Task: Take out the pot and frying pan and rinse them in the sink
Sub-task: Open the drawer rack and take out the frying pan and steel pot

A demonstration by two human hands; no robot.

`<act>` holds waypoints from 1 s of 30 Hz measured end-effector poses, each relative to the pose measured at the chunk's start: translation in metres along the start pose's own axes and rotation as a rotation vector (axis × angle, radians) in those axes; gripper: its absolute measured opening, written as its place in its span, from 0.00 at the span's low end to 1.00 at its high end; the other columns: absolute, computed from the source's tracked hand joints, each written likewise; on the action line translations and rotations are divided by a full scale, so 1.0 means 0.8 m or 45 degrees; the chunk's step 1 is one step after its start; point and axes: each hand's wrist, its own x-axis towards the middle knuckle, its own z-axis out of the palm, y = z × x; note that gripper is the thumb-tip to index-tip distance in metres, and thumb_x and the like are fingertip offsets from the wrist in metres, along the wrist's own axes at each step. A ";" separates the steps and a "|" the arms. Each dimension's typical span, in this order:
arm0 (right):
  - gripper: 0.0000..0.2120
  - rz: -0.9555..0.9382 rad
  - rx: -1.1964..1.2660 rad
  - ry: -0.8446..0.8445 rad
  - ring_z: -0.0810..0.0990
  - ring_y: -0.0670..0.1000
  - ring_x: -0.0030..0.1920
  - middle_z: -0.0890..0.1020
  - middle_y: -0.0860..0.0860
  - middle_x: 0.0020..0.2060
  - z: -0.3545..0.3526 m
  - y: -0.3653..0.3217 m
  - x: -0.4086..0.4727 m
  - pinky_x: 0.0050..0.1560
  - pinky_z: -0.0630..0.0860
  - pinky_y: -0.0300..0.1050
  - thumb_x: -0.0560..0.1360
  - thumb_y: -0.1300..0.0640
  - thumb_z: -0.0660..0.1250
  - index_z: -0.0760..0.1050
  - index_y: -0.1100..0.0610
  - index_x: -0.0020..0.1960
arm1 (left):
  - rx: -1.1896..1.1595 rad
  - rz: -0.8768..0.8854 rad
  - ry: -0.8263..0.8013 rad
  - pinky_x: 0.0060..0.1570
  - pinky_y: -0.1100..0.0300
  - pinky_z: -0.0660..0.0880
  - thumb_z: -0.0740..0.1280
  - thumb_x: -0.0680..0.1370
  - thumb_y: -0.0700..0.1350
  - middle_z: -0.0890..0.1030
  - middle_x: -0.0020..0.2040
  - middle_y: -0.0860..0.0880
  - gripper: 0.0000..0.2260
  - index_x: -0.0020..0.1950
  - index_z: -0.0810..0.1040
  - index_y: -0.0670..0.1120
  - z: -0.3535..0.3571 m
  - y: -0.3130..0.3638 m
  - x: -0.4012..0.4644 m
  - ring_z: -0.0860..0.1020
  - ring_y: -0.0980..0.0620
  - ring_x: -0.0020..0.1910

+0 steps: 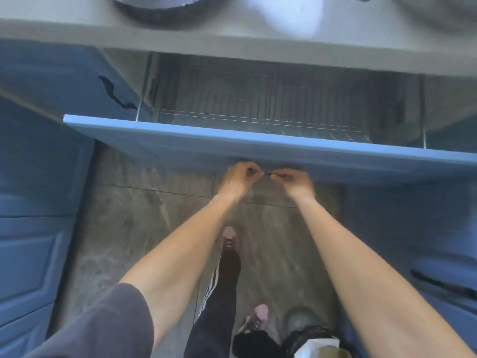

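Observation:
A blue drawer (232, 143) stands pulled out below the grey counter (77, 29). Inside it I see only a wire rack (258, 112) with nothing on it. My left hand (240, 177) and my right hand (294, 179) both grip the dark handle (267, 173) on the drawer's front, side by side. On the counter at the top edge lies a dark round pan (160, 9), cut off by the frame. A grey round vessel (438, 14) shows at the top right, blurred.
Blue cabinet doors (38, 177) flank the drawer on the left and right, with a black handle (113, 93) on the left one. My legs and pink shoes (229, 239) stand on a brown tiled floor. A dark bag (309, 339) lies by my feet.

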 end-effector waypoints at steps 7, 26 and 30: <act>0.10 0.098 0.076 0.017 0.83 0.48 0.46 0.84 0.42 0.36 -0.023 -0.051 0.092 0.53 0.78 0.51 0.65 0.50 0.75 0.80 0.36 0.29 | -0.032 -0.004 -0.021 0.44 0.66 0.67 0.69 0.75 0.47 0.84 0.48 0.48 0.06 0.48 0.82 0.46 -0.033 0.032 0.091 0.80 0.52 0.48; 0.07 0.060 -0.128 -0.029 0.77 0.47 0.57 0.82 0.45 0.53 -0.056 -0.114 0.158 0.56 0.70 0.40 0.73 0.48 0.68 0.80 0.44 0.50 | 0.208 -0.150 -0.049 0.50 0.59 0.71 0.64 0.76 0.55 0.82 0.56 0.51 0.11 0.55 0.78 0.54 -0.056 0.076 0.175 0.78 0.49 0.57; 0.13 -0.102 0.002 -0.135 0.79 0.46 0.52 0.80 0.45 0.49 -0.075 -0.129 0.100 0.51 0.70 0.39 0.73 0.54 0.69 0.77 0.52 0.58 | 0.039 -0.105 -0.124 0.54 0.62 0.68 0.66 0.75 0.56 0.76 0.65 0.51 0.20 0.65 0.72 0.53 -0.070 0.111 0.115 0.74 0.50 0.63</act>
